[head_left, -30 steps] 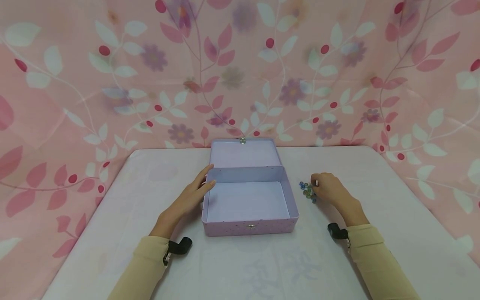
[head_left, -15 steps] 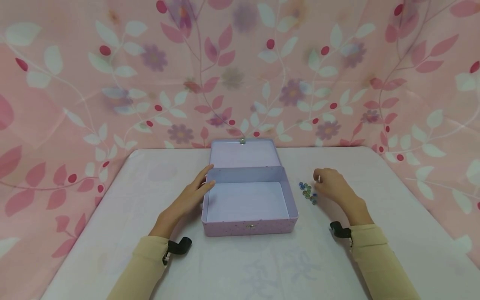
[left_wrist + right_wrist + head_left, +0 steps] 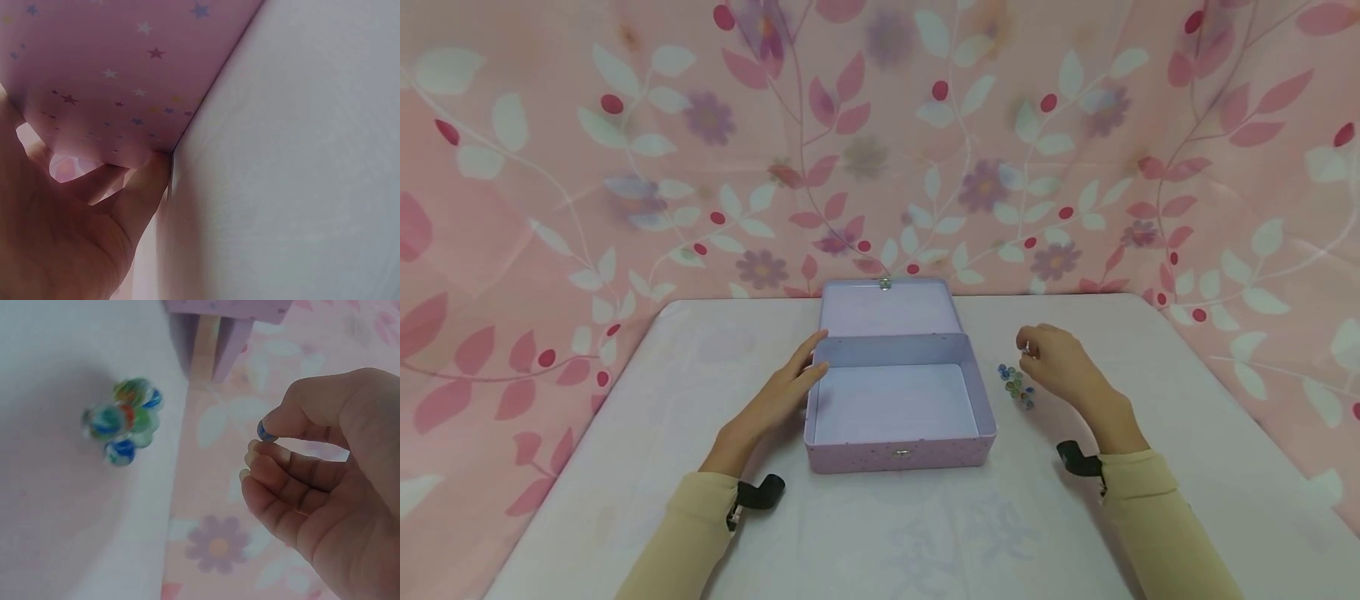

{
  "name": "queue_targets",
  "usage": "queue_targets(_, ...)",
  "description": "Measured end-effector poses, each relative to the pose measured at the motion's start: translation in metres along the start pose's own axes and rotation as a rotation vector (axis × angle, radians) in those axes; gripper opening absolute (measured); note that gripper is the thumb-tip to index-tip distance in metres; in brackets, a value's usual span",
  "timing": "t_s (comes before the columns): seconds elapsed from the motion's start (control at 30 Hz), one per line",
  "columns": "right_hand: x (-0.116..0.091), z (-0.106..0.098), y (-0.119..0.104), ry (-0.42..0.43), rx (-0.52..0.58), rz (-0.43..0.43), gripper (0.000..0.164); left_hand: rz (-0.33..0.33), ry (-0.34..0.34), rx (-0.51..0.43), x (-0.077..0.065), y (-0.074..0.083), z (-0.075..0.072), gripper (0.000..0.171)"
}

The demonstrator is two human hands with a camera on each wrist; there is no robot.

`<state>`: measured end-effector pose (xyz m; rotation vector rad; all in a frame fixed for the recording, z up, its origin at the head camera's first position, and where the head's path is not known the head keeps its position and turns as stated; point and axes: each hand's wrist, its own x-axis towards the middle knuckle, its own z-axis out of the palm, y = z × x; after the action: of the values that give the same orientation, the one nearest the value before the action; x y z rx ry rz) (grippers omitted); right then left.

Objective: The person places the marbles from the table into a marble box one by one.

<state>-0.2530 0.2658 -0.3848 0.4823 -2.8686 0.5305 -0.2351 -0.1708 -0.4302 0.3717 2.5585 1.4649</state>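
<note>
A lilac tin box (image 3: 901, 457) stands on the white table with its lid (image 3: 887, 307) tipped back. Nothing lies inside it. My left hand (image 3: 775, 396) holds the box's left side near the back, thumb over the rim and fingers around the outer corner; the left wrist view shows these fingers (image 3: 147, 187) low against the star-printed wall (image 3: 125, 81). To the right of the box, my right hand (image 3: 1063, 362) is raised just above a small cluster of glass marbles (image 3: 1015, 385). Between its thumb and fingertips it pinches a blue marble (image 3: 267, 432), mostly covered.
Several blue and green marbles (image 3: 122, 419) lie bunched together between the box and my right hand. Behind the table (image 3: 715, 333) hangs a pink floral cloth (image 3: 880, 150). A black wrist camera (image 3: 762, 492) sits at my left cuff, another (image 3: 1077, 458) at the right.
My right hand has lifted away from the marbles, first drifting right, then a little back toward the left. The left hand and the box stay where they were.
</note>
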Motion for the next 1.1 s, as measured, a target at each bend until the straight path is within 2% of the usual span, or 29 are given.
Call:
queue_targets(0.2,-0.001,-0.005,-0.019,0.042,0.009,-0.053,0.013,-0.023,-0.032,-0.027,0.002,0.0,-0.001,0.061)
queue_targets(0.57,0.002,-0.005,-0.052,0.092,0.036,-0.197,0.012,-0.001,-0.003,-0.022,-0.001,0.001,0.001,0.058)
queue_targets(0.8,0.001,-0.002,-0.073,0.071,0.062,-0.236,0.013,-0.046,-0.05,-0.045,-0.018,0.038,-0.007,0.06)
queue_targets(0.9,-0.001,0.001,-0.082,0.048,0.075,-0.26,0.013,-0.049,-0.054,-0.063,-0.015,0.033,-0.006,0.06)
queue_targets(1.1,0.001,0.01,-0.098,0.004,0.081,-0.306,0.014,-0.045,-0.037,-0.068,-0.003,0.009,0.001,0.06)
